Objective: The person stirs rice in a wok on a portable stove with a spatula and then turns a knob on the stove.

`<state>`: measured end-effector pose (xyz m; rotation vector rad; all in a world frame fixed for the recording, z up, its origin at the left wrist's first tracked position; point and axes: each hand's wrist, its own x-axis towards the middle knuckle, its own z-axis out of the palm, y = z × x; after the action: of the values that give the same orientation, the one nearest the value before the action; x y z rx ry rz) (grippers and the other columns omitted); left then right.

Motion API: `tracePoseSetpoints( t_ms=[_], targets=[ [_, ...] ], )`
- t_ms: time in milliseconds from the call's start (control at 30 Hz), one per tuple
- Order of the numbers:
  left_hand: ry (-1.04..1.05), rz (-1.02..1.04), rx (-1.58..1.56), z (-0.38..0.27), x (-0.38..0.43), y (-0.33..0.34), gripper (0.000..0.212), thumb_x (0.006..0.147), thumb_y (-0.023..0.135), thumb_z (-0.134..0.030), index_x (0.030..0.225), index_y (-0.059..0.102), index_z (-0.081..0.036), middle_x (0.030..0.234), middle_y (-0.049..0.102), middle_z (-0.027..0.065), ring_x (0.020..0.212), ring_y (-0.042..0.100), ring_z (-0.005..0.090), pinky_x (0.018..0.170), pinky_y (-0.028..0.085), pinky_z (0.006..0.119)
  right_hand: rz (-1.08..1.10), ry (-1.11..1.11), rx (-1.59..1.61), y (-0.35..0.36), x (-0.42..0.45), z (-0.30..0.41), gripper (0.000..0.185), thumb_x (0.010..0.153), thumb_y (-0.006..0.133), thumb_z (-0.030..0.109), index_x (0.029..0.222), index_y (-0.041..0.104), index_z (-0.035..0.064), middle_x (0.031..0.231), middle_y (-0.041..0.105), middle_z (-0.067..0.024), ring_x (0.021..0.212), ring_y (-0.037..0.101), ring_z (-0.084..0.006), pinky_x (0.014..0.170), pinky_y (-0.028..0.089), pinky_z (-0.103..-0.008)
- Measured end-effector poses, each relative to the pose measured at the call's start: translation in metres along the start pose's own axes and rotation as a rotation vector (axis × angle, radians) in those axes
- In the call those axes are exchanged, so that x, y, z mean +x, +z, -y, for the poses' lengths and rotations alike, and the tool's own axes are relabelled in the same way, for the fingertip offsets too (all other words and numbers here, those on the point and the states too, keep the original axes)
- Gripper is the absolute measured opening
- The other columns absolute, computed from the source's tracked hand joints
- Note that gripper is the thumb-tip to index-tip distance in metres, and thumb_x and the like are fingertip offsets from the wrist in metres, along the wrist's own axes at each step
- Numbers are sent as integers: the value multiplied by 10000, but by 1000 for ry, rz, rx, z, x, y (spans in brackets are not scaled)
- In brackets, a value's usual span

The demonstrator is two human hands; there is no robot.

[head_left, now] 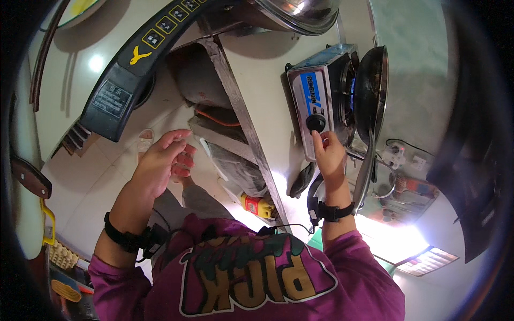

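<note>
My right hand is at the black control knob of a gas stove, thumb and bent fingers on the knob's near edge. Blue flame shows at the burner, beside a dark frying pan that sits over it. The pan's metal handle points back toward me, past my right wrist. My left hand hangs in the air over the floor, fingers loosely bent and apart, holding nothing.
A black curved appliance panel with labelled buttons juts in at upper left. A shiny metal pot stands on the counter. Cooking utensils and a plugged socket lie beyond the pan. A knife handle is at far left.
</note>
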<state>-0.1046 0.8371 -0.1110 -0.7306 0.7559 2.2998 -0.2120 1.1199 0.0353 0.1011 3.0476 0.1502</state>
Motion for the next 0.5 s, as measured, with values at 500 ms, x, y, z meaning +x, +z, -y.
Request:
tracePoseSetpoints(
  t_ms=[500],
  targets=[
    [9, 3, -21, 13, -2, -8, 332, 849, 419, -210, 1147, 402, -65, 886, 539, 62, 664, 538, 117, 518, 451, 239, -122, -79, -273, 20, 22, -3, 347, 747, 489, 355, 666, 549, 22, 620, 560, -176, 603, 549, -354, 569, 434, -416]
  ],
)
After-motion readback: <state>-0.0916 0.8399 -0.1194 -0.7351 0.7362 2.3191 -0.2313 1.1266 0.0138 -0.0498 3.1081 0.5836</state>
